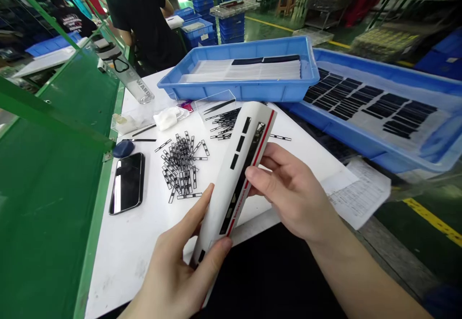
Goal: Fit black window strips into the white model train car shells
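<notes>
Left hand [180, 275] and right hand [292, 194] both grip a curved white strip [223, 198] (black patches, red stripe).

Two hands are counted, a left hand [176, 275] and a right hand [292, 194], with one white strip [231, 179] held between them at 6 o'clock. Two blue plastic trays [238, 52] [375, 71] are counted at 12 and 2 o'clock, one smartphone [127, 183] at 9 o'clock, and one clear bottle [124, 73] at 11 o'clock. The loose black frames [180, 167] are too numerous to be counted.
</notes>
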`<state>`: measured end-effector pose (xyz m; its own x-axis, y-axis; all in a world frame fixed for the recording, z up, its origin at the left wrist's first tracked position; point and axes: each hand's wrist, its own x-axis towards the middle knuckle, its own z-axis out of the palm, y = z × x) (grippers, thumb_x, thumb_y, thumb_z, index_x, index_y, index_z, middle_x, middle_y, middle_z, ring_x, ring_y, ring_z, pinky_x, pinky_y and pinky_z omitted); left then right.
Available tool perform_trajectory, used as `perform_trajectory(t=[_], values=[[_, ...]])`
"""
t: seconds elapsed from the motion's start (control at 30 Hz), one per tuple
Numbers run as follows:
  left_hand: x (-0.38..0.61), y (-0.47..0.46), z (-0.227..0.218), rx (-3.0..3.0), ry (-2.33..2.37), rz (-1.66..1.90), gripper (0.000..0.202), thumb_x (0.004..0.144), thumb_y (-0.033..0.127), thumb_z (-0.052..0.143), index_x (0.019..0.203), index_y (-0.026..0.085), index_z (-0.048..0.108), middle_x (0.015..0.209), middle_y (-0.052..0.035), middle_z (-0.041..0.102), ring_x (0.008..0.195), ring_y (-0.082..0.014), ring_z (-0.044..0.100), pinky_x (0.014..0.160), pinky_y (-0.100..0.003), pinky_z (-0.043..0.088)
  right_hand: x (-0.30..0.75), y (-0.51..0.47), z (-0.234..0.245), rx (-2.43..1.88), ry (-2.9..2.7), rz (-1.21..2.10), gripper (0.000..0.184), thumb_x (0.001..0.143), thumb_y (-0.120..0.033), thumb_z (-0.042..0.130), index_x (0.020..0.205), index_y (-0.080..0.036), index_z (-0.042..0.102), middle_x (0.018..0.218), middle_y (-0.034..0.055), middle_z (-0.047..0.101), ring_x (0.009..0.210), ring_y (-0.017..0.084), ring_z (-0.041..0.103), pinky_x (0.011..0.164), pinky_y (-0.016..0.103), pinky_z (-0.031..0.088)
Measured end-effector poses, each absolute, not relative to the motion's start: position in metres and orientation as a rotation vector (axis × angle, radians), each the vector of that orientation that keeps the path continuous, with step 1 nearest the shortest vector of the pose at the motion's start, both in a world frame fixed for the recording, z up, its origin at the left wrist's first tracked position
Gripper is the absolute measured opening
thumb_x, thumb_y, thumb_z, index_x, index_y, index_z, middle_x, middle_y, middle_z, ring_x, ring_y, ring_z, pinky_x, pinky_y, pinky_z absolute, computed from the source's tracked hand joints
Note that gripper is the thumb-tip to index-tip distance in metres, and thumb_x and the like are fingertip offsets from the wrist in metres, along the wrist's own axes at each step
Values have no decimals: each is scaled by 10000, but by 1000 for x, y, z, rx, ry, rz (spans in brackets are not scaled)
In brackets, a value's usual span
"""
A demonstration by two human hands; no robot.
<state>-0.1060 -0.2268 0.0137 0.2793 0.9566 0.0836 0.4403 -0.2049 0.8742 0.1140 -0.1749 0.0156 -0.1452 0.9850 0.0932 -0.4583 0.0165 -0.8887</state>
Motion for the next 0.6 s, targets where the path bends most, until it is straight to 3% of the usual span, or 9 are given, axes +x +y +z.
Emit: perform_trajectory(t=[0.23,0.47,0.6], values=[[-108,-233,9,1816,1272,791,697,994,217,715,1619,397,465,1600,46,583,1445,-268,577,1189,-316,496,110,-175,12,-775,-992,1471,122,956,-327,788,1008,-222,757,1004,41,794,954,228,782,859,361,691],[-107,-235,7,1762,1345,881,670,972,234,746,1580,405,526,1555,48,627,1398,-300,623,1180,-386,528,108,-173,9,-661,-1009,1578,145,1007,-302,730,1137,-238,724,1103,38,783,995,202,775,923,352,672],[-105,-240,10,1772,1380,877,673,968,246,745,1579,419,521,1559,58,618,1410,-306,606,1173,-374,536,108,-180,14,-707,-1058,1519,125,990,-273,751,1107,-231,742,1037,38,781,980,201,773,881,311,668]])
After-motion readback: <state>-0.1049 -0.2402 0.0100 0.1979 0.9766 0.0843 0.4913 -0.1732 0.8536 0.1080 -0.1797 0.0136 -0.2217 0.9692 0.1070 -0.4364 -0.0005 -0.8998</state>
